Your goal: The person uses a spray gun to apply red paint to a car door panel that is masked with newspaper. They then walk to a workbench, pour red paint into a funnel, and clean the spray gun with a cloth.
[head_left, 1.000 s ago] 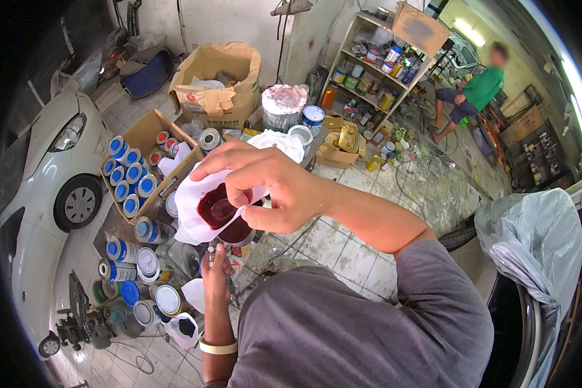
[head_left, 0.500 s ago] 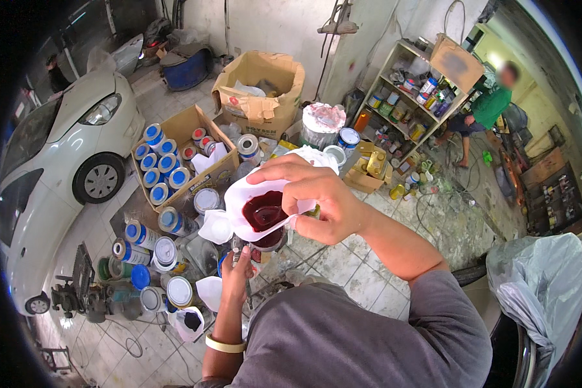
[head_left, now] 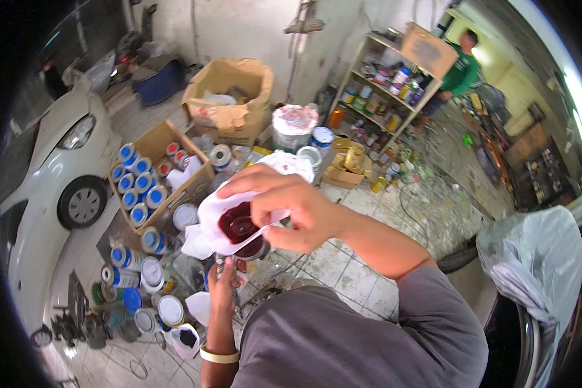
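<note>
My right hand [head_left: 297, 210] is closed on the rim of a white cut plastic container [head_left: 208, 216]. Dark red liquid paint [head_left: 240, 223] lies inside it. The container is held tilted over a cup [head_left: 252, 249] that also shows dark red; whether paint runs between them is hidden. Below, my left hand [head_left: 222, 288] is wrapped round what looks like a spray gun [head_left: 220, 264] under that cup, mostly covered by my fingers. A white plastic piece [head_left: 196, 243] sits just left of the container.
Paint cans [head_left: 152, 275] crowd the tiled floor at left, beside a cardboard box [head_left: 197, 181] of blue-lidded cans. A white car [head_left: 39, 194] stands farther left. A shelf [head_left: 368, 116] of cans and a person in green [head_left: 462, 71] are far right. Plastic sheeting [head_left: 530, 258] hangs at right.
My view has shifted, so the scene sits farther left in the picture. Both hands keep their holds, the container over the cup. The person in green now appears more upright, beside the shelf.
</note>
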`<state>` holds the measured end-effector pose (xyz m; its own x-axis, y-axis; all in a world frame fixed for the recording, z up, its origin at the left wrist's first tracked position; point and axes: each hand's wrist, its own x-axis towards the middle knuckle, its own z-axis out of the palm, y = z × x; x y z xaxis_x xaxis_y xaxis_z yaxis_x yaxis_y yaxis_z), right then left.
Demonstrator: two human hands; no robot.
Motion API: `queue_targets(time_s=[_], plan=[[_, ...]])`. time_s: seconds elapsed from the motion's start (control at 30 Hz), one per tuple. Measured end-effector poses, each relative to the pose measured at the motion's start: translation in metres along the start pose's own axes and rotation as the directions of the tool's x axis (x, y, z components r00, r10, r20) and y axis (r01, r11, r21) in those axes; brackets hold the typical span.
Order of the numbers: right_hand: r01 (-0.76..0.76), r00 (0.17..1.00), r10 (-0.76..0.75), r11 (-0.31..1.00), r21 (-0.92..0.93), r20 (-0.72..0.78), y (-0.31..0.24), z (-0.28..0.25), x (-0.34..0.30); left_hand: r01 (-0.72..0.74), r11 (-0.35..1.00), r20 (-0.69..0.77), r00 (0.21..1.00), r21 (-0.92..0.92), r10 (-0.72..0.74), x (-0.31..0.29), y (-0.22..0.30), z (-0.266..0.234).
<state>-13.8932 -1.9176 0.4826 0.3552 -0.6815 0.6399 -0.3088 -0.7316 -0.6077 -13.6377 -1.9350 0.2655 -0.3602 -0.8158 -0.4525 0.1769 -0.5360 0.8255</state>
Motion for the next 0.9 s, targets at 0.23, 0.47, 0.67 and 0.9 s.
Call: queue_targets(time_s=[0.23, 0.47, 0.67, 0.9], plan=[[0.005, 1.000, -0.005, 0.999, -0.037, -0.003, 0.005, -0.006, -0.013, -0.041, 0.998, 0.062, 0.997, 0.041, 0.038, 0.007, -0.002, 0.013], [-0.017, 0.999, 0.015, 0.998, -0.054, -0.030, 0.003, -0.010, -0.020, -0.023, 0.998, 0.083, 0.996, 0.061, 0.018, 0.005, 0.003, 0.022], [-0.011, 0.999, 0.008, 0.998, -0.068, -0.044, 0.002, -0.010, -0.023, -0.059, 0.996, 0.098, 0.994, 0.061, 0.053, 0.003, 0.002, 0.026], [-0.001, 0.999, -0.001, 0.999, -0.045, -0.044, 0.001, -0.011, -0.021, -0.044, 0.998, 0.077, 0.996, 0.048, 0.040, 0.000, -0.002, 0.025]])
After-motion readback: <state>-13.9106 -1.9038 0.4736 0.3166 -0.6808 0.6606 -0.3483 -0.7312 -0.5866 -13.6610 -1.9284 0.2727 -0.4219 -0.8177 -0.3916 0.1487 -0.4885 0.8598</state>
